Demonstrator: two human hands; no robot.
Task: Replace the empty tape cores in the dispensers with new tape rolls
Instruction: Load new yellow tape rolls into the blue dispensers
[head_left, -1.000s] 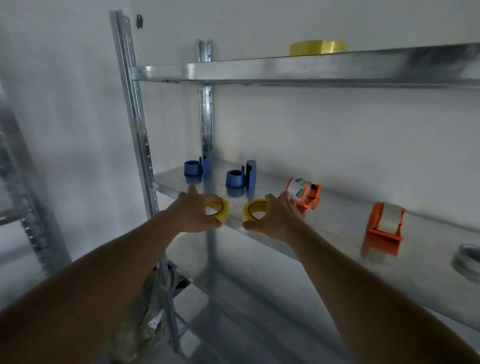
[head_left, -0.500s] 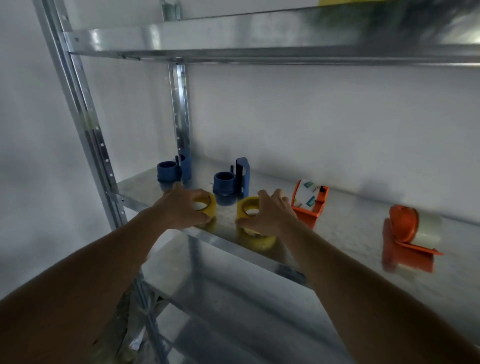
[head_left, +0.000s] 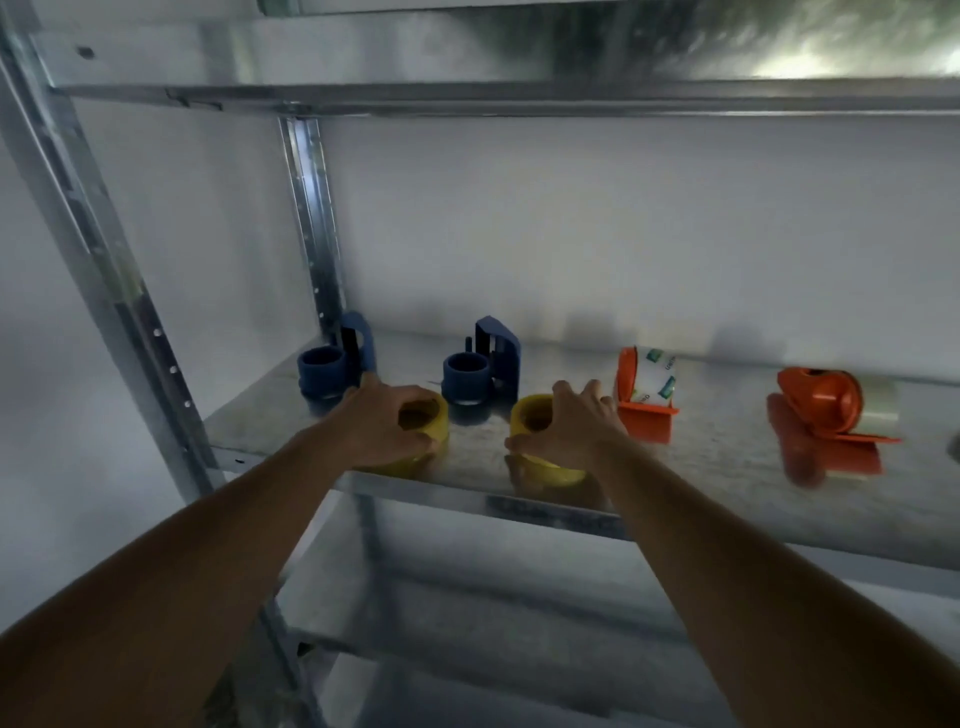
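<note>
Yellow tape rolls, one (head_left: 434, 415) held by the left hand (head_left: 382, 426) and one (head_left: 530, 415) by the right hand (head_left: 569, 423), are set near the shelf's (head_left: 727, 457) front edge, before two blue dispensers (head_left: 332, 358) (head_left: 480, 364).

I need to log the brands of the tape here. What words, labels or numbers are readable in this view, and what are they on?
White roll in the nearer orange dispenser: green logo patches and a line of small print, too blurred to read.
Yellow tape rolls, blue dispensers, far orange dispenser, metal shelf: no text visible.
No text in this view can be quoted with confidence.
</note>
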